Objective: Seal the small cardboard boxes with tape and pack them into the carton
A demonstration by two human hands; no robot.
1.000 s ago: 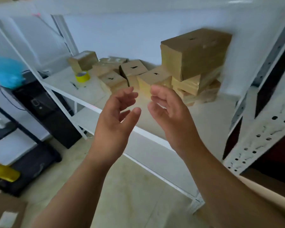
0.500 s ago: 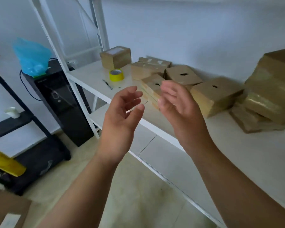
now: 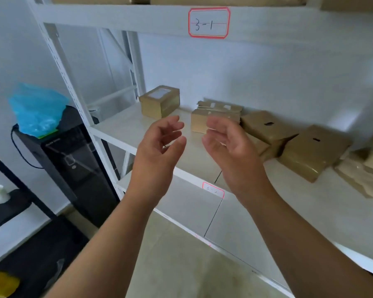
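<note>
1. No tape roll shows on the shelf (image 3: 306, 209). It may lie behind the left hand (image 3: 157, 151), but I cannot tell. A blind reach for it could knock the labelled box (image 3: 159, 101), which stands at the shelf's far left corner, toward the left edge.
2. The slotted boxes (image 3: 267, 127) sit along the back edge, right of the middle, and lean on one another. Pulling one out single-handed would probably shift or tip its neighbours.
3. The flat stack (image 3: 219, 108), just behind the right hand (image 3: 230, 151), looks loose and uneven. A careless brush of the fingers could scatter it.
4. The wrapped bundles (image 3: 366, 175) near the shelf's right end look glossy with tape. My guess is that they would slide in a light grip.
5. The carton is not in view, so each sealed box has to be carried off the shelf. A box could be dropped on the way if it is held in one hand only.
6. The left hand hangs over the front edge with its palm turned inward. Its fingers (image 3: 172, 125) are loosely curled and the thumb stands apart. It holds nothing and touches nothing.
7. The right hand mirrors it, half open with relaxed fingers (image 3: 215, 125). It is empty and clear of the cardboard behind it.
8. The two hands face each other with a gap between them, as if set to take a box from both sides. None is grasped yet.
</note>
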